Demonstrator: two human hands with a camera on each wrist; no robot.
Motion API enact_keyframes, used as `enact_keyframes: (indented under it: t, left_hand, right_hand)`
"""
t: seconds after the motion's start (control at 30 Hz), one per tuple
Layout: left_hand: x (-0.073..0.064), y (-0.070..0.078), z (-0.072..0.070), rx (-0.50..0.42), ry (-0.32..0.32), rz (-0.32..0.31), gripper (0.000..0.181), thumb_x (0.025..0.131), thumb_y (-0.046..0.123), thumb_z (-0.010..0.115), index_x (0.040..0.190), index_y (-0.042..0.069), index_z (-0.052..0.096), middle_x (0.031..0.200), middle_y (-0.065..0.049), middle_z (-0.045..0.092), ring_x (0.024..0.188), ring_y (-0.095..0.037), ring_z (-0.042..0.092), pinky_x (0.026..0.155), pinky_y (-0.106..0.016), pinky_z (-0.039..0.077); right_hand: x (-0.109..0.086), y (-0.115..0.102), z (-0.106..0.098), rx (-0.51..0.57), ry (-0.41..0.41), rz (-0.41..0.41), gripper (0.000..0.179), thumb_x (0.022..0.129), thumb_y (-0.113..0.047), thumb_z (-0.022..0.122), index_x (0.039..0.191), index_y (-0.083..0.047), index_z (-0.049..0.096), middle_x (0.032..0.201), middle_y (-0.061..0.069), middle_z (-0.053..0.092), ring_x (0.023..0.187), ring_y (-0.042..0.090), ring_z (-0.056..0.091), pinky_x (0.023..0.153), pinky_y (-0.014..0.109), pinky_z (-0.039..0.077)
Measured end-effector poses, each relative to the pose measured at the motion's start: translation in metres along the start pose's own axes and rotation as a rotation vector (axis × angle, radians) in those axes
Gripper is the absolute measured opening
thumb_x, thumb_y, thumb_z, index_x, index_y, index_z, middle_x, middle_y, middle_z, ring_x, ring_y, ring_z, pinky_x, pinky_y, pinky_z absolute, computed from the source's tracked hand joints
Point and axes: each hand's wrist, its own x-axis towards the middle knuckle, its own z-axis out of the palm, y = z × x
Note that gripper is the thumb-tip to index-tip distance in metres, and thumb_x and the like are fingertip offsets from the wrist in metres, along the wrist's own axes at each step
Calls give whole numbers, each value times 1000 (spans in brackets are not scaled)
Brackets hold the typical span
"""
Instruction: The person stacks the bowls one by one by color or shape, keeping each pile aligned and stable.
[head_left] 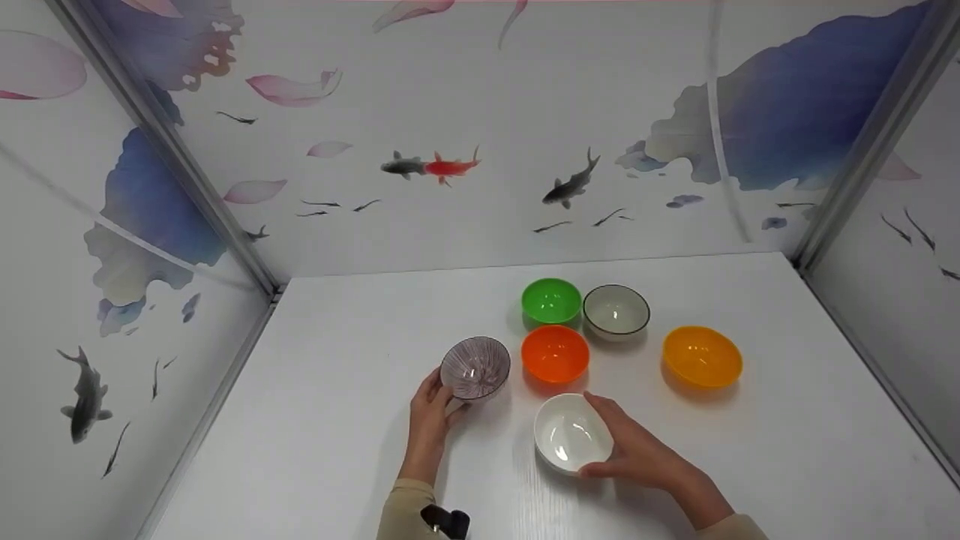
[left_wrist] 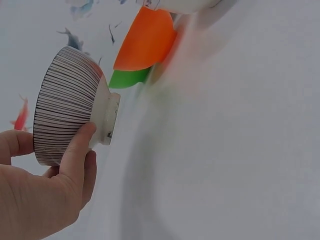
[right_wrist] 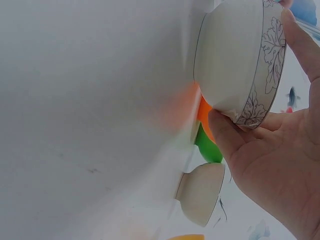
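Note:
My left hand (head_left: 430, 420) grips a bowl with thin dark stripes (head_left: 475, 367) by its near left side. In the left wrist view the striped bowl (left_wrist: 67, 107) shows its pale foot, with the thumb and fingers (left_wrist: 80, 150) on its wall. My right hand (head_left: 637, 450) holds a white bowl (head_left: 568, 435) from its right side, thumb and fingers spread around the rim. A leaf pattern rings the outside of the white bowl (right_wrist: 235, 60) in the right wrist view. Between and beyond both hands sits an orange bowl (head_left: 555, 356).
Behind the orange bowl stand a green bowl (head_left: 551, 301) and a pale, dark-rimmed bowl (head_left: 616, 313), side by side. A yellow-orange bowl (head_left: 702, 358) is farther right. Panels printed with fish and petals (head_left: 480, 97) enclose the white table (head_left: 322, 420) at the back and sides.

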Motion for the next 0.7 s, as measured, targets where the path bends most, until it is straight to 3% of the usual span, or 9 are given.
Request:
enact_keyframes:
  t: [0.7]
  left_hand:
    - [-12, 5, 7, -24, -47, 23, 57, 100, 9, 47, 152, -4, 30, 157, -27, 34, 137, -38, 49, 103, -45, 55]
  right_hand:
    - [2, -1, 0, -28, 5, -15, 117, 70, -47, 88, 157, -2, 23, 159, 21, 32, 141, 42, 38, 117, 65, 31]
